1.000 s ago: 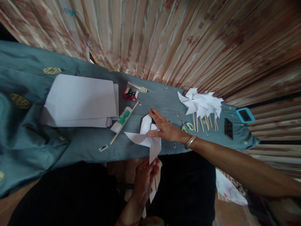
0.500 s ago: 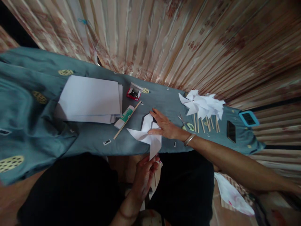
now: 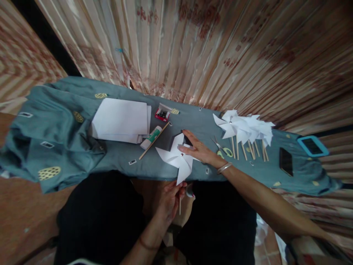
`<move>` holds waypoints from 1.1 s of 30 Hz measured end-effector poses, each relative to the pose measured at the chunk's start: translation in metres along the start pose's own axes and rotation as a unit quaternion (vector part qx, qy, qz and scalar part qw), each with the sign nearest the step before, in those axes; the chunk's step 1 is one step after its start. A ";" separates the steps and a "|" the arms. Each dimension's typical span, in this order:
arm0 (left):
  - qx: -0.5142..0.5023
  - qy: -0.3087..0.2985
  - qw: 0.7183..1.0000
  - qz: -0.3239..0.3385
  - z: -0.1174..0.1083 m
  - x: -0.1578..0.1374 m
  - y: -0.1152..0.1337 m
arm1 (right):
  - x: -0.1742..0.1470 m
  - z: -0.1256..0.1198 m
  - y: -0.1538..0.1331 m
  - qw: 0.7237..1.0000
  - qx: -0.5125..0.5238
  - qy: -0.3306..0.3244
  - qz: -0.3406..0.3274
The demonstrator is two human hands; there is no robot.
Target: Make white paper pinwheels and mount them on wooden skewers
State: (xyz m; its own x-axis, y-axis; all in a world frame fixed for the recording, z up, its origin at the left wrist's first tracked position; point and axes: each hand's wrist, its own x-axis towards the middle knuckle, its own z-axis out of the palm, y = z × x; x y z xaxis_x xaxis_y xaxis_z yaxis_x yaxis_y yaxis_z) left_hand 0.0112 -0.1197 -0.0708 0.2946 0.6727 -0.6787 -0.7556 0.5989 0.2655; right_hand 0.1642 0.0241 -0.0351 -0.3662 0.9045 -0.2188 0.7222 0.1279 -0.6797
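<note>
A white paper pinwheel (image 3: 171, 158) with a small pin at its centre faces up at the table's front edge. My left hand (image 3: 167, 202) is closed round its wooden stick (image 3: 180, 207) just below the blades. Over the right side of the blades lies my right hand (image 3: 199, 149), fingers spread and thumb near the pin. To the left rest a glue stick (image 3: 151, 137) and a loose wooden stick (image 3: 154, 140). An open red box (image 3: 162, 114) of dark pins sits behind them. Green-handled scissors (image 3: 223, 149) lie right of my right hand.
A stack of white paper (image 3: 121, 117) lies on the left of the cloth-covered table (image 3: 121, 152). Several finished pinwheels (image 3: 245, 127) are piled on the right. Beyond them are a dark phone (image 3: 286, 162) and a blue-framed object (image 3: 313, 146). A pleated curtain (image 3: 193, 55) hangs behind.
The pinwheel's blades have turned, and its centre pin now shows. My right hand stays at the blades while my left hand keeps the stick. The camera view has shifted a little.
</note>
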 end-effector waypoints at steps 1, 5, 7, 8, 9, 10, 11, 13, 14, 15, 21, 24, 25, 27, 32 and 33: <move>0.001 0.002 1.000 0.003 0.000 0.000 0.000 | -0.002 -0.001 0.002 1.000 0.020 0.022 0.003; 0.006 0.014 1.000 0.016 0.003 0.000 -0.001 | -0.018 -0.002 0.009 0.991 0.072 0.114 -0.006; 0.008 0.016 1.000 0.023 0.004 -0.001 0.000 | -0.031 0.001 0.013 0.982 0.095 0.164 -0.004; 0.011 0.017 0.999 0.026 0.005 -0.002 0.000 | -0.038 0.003 0.016 0.976 0.109 0.187 -0.003; 0.014 0.019 0.999 0.027 0.005 -0.002 0.000 | -0.044 0.006 0.018 0.971 0.123 0.207 -0.002; 0.018 0.020 0.999 0.029 0.006 -0.003 0.000 | -0.051 0.010 0.021 0.964 0.138 0.228 0.000; 0.021 0.021 0.999 0.030 0.007 -0.004 0.000 | -0.057 0.013 0.023 0.957 0.153 0.247 0.006; 0.022 0.023 0.999 0.033 0.008 -0.005 0.000 | -0.067 0.019 0.027 0.940 0.180 0.288 0.027; 0.020 0.024 0.999 0.033 0.009 -0.006 0.000 | -0.071 0.022 0.029 0.932 0.192 0.304 0.039; 0.018 0.025 0.999 0.034 0.010 -0.006 0.000 | -0.074 0.023 0.030 0.925 0.203 0.316 0.049; 0.032 0.023 0.998 0.042 0.015 -0.004 -0.001 | -0.075 0.021 0.025 0.907 0.231 0.348 0.047; 0.048 0.015 0.997 0.058 0.016 -0.004 -0.002 | -0.070 0.019 0.022 0.899 0.243 0.363 0.042; 0.055 0.013 0.996 0.063 0.015 -0.005 -0.002 | -0.068 0.018 0.021 0.896 0.247 0.367 0.039; 0.066 0.009 0.995 0.071 0.016 -0.006 -0.002 | -0.066 0.018 0.021 0.892 0.253 0.373 0.033; 0.072 0.006 0.994 0.086 0.019 -0.008 0.002 | -0.066 0.017 0.025 0.888 0.261 0.378 0.023; 0.076 0.007 0.993 0.086 0.021 -0.009 0.003 | -0.066 0.017 0.027 0.887 0.264 0.377 0.021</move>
State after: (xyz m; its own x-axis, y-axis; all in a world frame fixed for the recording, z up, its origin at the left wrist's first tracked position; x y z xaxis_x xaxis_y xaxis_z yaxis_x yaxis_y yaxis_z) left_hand 0.0186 -0.1149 -0.0498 0.1603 0.7648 -0.6240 -0.6962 0.5357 0.4779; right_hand 0.1975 -0.0393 -0.0509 0.2955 0.9444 0.1442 0.2769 0.0598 -0.9590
